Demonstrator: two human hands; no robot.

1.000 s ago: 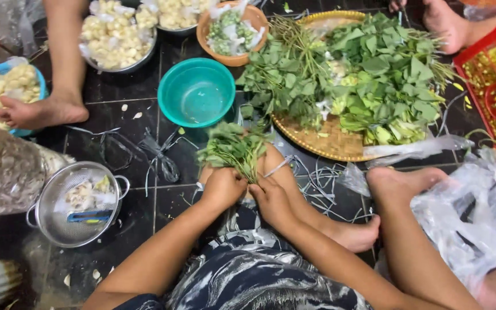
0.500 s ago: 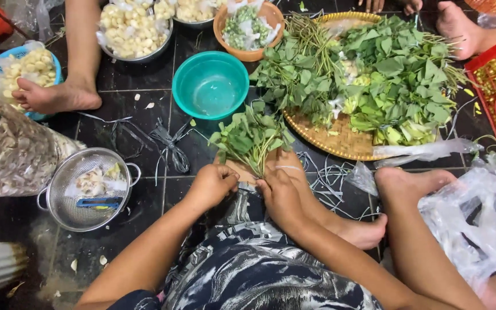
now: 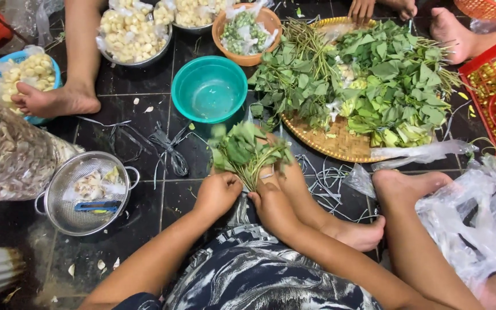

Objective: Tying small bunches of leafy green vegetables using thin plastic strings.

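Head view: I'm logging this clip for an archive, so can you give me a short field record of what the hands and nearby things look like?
left hand: closed on the stems of the bunch of leafy greens
right hand: closed on the same stems, beside the left hand
teal bowl: empty, just beyond the bunch
woven tray: piled with loose greens
metal colander: on the dark tiled floor, left of the hands

Dark tiled floor (image 3: 144,86): teal bowl (image 3: 209,89), steel colander (image 3: 84,192), woven tray (image 3: 340,140) w/ greens, orange bowl (image 3: 247,35), garlic bowls, loose plastic strips (image 3: 167,146).
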